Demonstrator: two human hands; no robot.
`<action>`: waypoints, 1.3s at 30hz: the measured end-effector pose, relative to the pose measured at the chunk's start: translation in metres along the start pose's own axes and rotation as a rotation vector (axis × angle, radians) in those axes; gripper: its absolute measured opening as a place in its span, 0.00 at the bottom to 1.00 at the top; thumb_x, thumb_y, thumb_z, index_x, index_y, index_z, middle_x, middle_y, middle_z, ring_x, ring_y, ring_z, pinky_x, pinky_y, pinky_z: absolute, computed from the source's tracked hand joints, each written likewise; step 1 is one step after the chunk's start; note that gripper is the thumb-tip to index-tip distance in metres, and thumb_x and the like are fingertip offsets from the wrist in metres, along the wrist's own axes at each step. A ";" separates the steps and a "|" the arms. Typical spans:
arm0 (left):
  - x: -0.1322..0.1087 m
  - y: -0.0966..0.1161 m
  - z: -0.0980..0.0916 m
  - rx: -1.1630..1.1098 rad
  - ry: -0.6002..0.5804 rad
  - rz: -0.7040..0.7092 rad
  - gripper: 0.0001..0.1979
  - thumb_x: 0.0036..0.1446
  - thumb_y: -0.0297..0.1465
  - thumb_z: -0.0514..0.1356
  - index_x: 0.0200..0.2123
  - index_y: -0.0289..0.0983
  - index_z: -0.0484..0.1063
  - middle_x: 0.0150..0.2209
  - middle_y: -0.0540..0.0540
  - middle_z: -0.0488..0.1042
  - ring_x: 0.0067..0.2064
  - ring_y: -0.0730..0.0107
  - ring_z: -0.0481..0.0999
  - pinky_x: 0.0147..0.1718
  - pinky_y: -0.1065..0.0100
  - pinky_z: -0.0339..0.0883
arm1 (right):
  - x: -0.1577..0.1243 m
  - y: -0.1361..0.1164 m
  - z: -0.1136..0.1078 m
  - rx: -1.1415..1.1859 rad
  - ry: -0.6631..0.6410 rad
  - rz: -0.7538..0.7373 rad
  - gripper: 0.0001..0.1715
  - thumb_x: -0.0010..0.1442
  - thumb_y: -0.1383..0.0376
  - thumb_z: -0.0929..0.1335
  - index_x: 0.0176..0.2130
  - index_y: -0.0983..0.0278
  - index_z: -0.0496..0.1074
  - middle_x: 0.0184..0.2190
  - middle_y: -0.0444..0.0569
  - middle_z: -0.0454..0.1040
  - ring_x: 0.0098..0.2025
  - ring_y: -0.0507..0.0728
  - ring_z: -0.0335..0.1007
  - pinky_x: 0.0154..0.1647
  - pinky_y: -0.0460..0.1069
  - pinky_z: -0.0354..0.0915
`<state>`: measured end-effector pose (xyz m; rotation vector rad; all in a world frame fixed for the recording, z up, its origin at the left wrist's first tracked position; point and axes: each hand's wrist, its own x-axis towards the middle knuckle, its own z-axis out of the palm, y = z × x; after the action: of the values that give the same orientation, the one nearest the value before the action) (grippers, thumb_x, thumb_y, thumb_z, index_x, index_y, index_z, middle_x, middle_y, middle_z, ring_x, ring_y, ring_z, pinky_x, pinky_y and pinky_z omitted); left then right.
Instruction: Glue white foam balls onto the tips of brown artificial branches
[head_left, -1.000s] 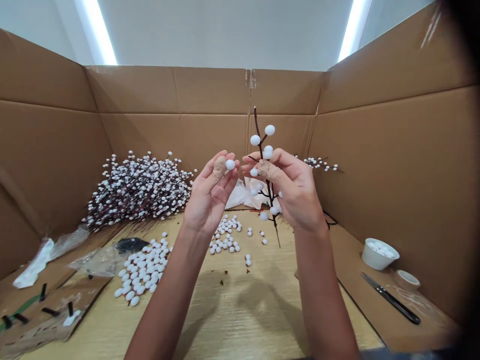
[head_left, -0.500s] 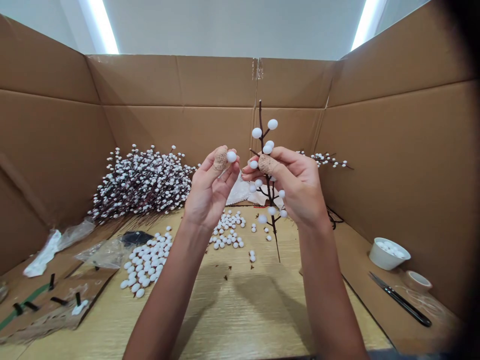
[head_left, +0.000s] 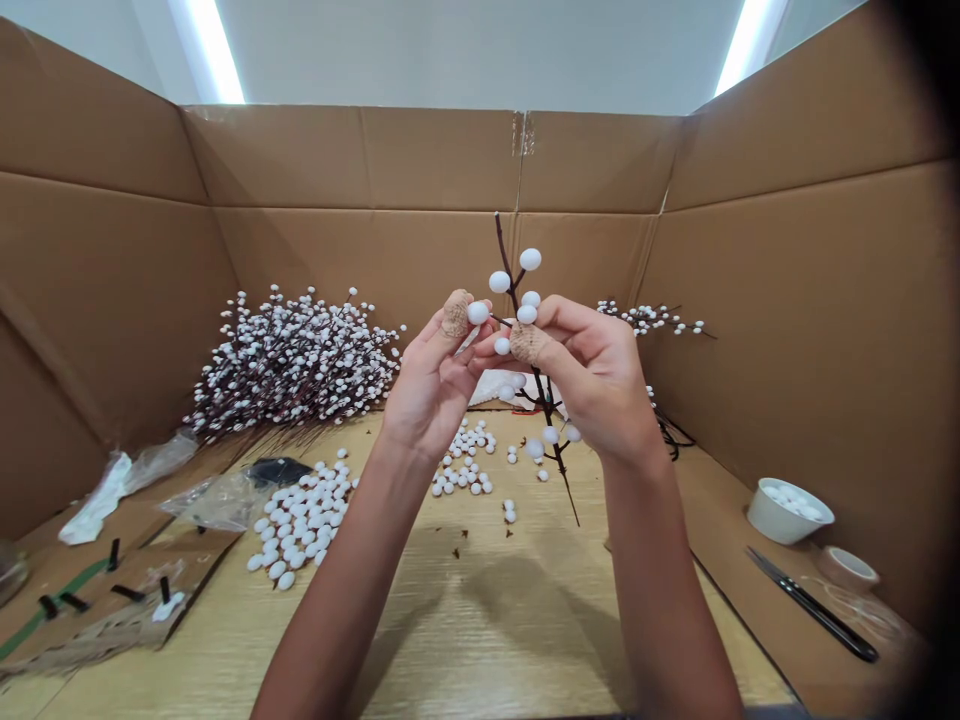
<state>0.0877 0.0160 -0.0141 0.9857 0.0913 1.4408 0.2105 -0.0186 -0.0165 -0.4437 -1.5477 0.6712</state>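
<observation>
My left hand [head_left: 431,385] pinches a white berry [head_left: 478,313] between a tape-wrapped thumb and the fingers. The berry sits at the tip of a short side twig on a dark brown artificial branch [head_left: 504,250]. My right hand [head_left: 600,370], its thumb also wrapped, grips that branch around the middle of its stem. White berries sit on several other twigs, above and below the right hand. The branch leans, with its bare top up and to the left and its thin lower end pointing down over the table. Part of the stem is hidden behind the right hand's fingers.
Loose white berries [head_left: 300,525] lie on the wooden table [head_left: 480,640]. A large heap of berry branches [head_left: 292,360] is at the back left. At right are a white bowl [head_left: 787,515], a tape roll [head_left: 849,568] and a black-handled knife [head_left: 817,610]. Cardboard walls [head_left: 435,160] surround the table.
My left hand has moved right, bringing the berry to the twig's tip. The branch has tilted, its top shifting left and its lower end right.
</observation>
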 end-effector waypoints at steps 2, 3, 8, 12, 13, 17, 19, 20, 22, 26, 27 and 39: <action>0.000 0.000 0.000 0.000 0.010 0.001 0.10 0.60 0.22 0.56 0.29 0.36 0.75 0.29 0.50 0.76 0.34 0.77 0.77 0.31 0.79 0.68 | 0.000 0.000 0.000 -0.015 0.005 -0.004 0.12 0.56 0.58 0.70 0.28 0.63 0.68 0.25 0.42 0.70 0.29 0.50 0.71 0.34 0.48 0.73; 0.000 0.000 0.000 0.000 0.011 0.000 0.11 0.60 0.22 0.56 0.30 0.36 0.75 0.29 0.50 0.76 0.34 0.77 0.77 0.31 0.79 0.68 | 0.000 0.000 0.000 -0.026 0.007 -0.004 0.12 0.56 0.58 0.70 0.28 0.63 0.67 0.25 0.42 0.70 0.29 0.50 0.71 0.34 0.48 0.73; 0.000 0.000 -0.001 0.000 -0.051 -0.005 0.09 0.60 0.23 0.56 0.31 0.36 0.76 0.29 0.51 0.77 0.31 0.79 0.76 0.29 0.79 0.67 | -0.001 0.000 0.000 -0.057 0.016 0.003 0.13 0.56 0.56 0.69 0.29 0.63 0.67 0.26 0.43 0.70 0.31 0.51 0.71 0.34 0.48 0.72; 0.000 0.000 -0.002 0.067 -0.063 0.004 0.06 0.58 0.27 0.60 0.30 0.38 0.76 0.29 0.51 0.77 0.33 0.76 0.77 0.29 0.78 0.68 | -0.002 0.000 0.000 -0.042 0.010 0.025 0.11 0.56 0.57 0.69 0.29 0.62 0.67 0.25 0.42 0.69 0.30 0.51 0.70 0.34 0.48 0.72; 0.000 0.000 -0.002 0.087 -0.052 0.014 0.05 0.57 0.28 0.60 0.30 0.38 0.76 0.30 0.50 0.77 0.35 0.75 0.77 0.30 0.77 0.68 | -0.001 0.000 0.000 -0.039 0.010 0.027 0.11 0.56 0.57 0.69 0.29 0.62 0.67 0.25 0.42 0.69 0.30 0.51 0.70 0.34 0.48 0.72; 0.001 -0.001 -0.004 0.120 -0.027 0.057 0.04 0.56 0.29 0.62 0.29 0.38 0.76 0.31 0.50 0.78 0.40 0.70 0.78 0.35 0.75 0.70 | -0.001 0.000 0.001 -0.027 0.012 0.034 0.12 0.56 0.58 0.69 0.28 0.62 0.67 0.25 0.42 0.69 0.29 0.50 0.70 0.33 0.48 0.72; 0.002 -0.002 -0.005 0.128 -0.021 0.066 0.03 0.55 0.28 0.62 0.30 0.38 0.77 0.32 0.49 0.78 0.42 0.69 0.77 0.35 0.74 0.70 | -0.001 -0.001 0.002 -0.021 0.014 0.036 0.12 0.55 0.58 0.69 0.27 0.62 0.66 0.24 0.42 0.69 0.29 0.50 0.70 0.33 0.48 0.72; 0.002 -0.002 -0.005 0.132 -0.020 0.070 0.03 0.55 0.28 0.62 0.30 0.38 0.77 0.32 0.49 0.78 0.42 0.68 0.77 0.36 0.74 0.70 | -0.001 -0.001 0.002 -0.019 0.017 0.036 0.12 0.55 0.58 0.69 0.27 0.62 0.66 0.24 0.42 0.69 0.29 0.50 0.70 0.33 0.48 0.72; 0.002 -0.002 -0.006 0.142 -0.023 0.076 0.03 0.54 0.29 0.63 0.30 0.39 0.77 0.32 0.49 0.78 0.43 0.67 0.77 0.36 0.73 0.71 | -0.002 -0.001 0.002 -0.020 0.022 0.038 0.12 0.55 0.59 0.69 0.27 0.62 0.66 0.25 0.42 0.69 0.30 0.51 0.71 0.34 0.48 0.72; 0.001 0.000 -0.006 0.153 -0.045 0.075 0.02 0.52 0.30 0.64 0.30 0.38 0.77 0.31 0.49 0.79 0.43 0.67 0.77 0.37 0.72 0.71 | -0.003 -0.003 0.002 -0.017 0.026 0.043 0.12 0.55 0.59 0.70 0.27 0.62 0.66 0.24 0.42 0.70 0.30 0.51 0.72 0.34 0.49 0.73; 0.000 0.001 -0.006 0.157 -0.050 0.072 0.02 0.52 0.30 0.65 0.30 0.38 0.77 0.31 0.49 0.78 0.42 0.67 0.77 0.37 0.72 0.71 | -0.003 -0.003 0.002 -0.015 0.024 0.045 0.11 0.55 0.59 0.69 0.27 0.62 0.66 0.24 0.42 0.70 0.31 0.51 0.72 0.34 0.49 0.73; 0.003 0.003 -0.010 0.204 -0.036 0.015 0.03 0.52 0.30 0.65 0.28 0.37 0.77 0.30 0.48 0.79 0.40 0.66 0.78 0.35 0.71 0.72 | 0.000 0.003 -0.001 0.006 -0.005 0.081 0.11 0.54 0.59 0.70 0.27 0.62 0.68 0.25 0.42 0.72 0.33 0.53 0.76 0.35 0.49 0.75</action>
<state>0.0801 0.0236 -0.0175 1.1811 0.2080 1.4473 0.2116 -0.0163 -0.0180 -0.5031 -1.5380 0.7401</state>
